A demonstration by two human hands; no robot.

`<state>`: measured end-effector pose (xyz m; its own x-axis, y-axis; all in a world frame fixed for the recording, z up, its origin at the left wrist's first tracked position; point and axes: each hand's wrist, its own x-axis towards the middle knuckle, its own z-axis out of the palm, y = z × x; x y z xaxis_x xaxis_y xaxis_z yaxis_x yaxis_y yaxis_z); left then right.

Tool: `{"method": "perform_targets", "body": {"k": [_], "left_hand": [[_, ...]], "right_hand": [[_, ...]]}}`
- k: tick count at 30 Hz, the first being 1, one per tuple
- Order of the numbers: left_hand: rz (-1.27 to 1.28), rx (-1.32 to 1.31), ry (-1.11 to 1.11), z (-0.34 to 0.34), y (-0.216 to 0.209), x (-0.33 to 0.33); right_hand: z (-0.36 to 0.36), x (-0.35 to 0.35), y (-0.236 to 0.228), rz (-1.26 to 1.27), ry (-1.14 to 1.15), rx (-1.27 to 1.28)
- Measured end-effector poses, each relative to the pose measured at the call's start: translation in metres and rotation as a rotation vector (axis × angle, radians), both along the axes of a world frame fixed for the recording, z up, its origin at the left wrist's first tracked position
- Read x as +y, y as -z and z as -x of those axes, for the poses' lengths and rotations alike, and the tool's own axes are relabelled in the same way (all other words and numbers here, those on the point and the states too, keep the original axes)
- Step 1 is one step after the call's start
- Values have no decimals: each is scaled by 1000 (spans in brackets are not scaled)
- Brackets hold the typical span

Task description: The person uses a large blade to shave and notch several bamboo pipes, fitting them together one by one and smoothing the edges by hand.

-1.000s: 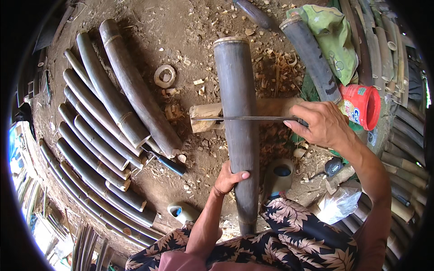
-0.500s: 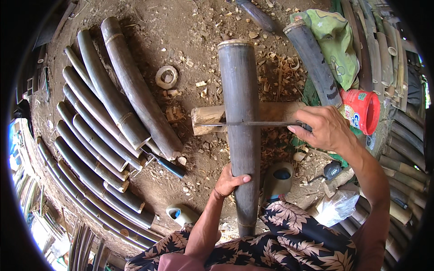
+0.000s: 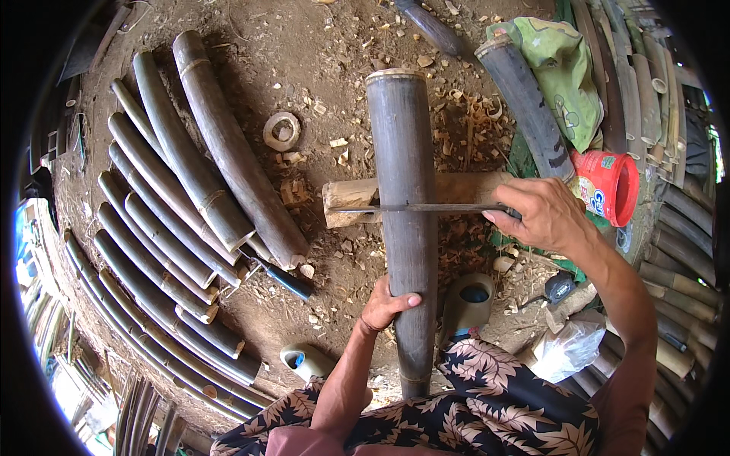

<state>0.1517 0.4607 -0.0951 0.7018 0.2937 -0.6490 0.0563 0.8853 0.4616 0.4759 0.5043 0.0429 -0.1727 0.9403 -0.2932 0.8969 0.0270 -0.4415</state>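
Observation:
A thick dark bamboo pole (image 3: pixel 403 152) runs from near my lap away from me, resting across a wooden block (image 3: pixel 350 194). My left hand (image 3: pixel 390 305) is closed around the pole's near part, its thumb on top. My right hand (image 3: pixel 541 215) grips the dark handle of a long-bladed knife (image 3: pixel 449 207). The blade, seen edge-on, lies crosswise over the pole above the block. The far end of its blade reaches past the pole's left side. Whether it has cut into the wall, I cannot tell.
Several bamboo lengths (image 3: pixel 217 144) lie on the dirt floor at left, beside a dark-handled tool (image 3: pixel 285 281). A bamboo ring (image 3: pixel 281 131) and scattered chips lie beyond. At right are another bamboo piece (image 3: pixel 525 102), a green cloth (image 3: pixel 559 72), a red tub (image 3: pixel 608 186) and a tape measure (image 3: pixel 559 286).
Both hands, the knife and the bamboo pole hold nearly the same position. Only a very slight shift of the whole view shows.

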Motion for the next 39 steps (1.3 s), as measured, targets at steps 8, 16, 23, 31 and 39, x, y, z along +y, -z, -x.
{"method": "perform_targets", "body": {"k": [8, 16, 23, 31, 39], "left_hand": [[16, -11, -5, 0, -1, 1], [-11, 42, -17, -4, -5, 0], [-346, 398, 33, -18, -36, -2], [-505, 866, 159, -49, -69, -10], [-489, 446, -73, -53, -53, 33]], "right_hand": [[-1, -2, 4, -21, -18, -16], [1, 1, -1, 4, -55, -105], [23, 12, -20, 39, -79, -184], [49, 43, -23, 74, -172, -165], [12, -168, -5, -158, 613, -150]]}}
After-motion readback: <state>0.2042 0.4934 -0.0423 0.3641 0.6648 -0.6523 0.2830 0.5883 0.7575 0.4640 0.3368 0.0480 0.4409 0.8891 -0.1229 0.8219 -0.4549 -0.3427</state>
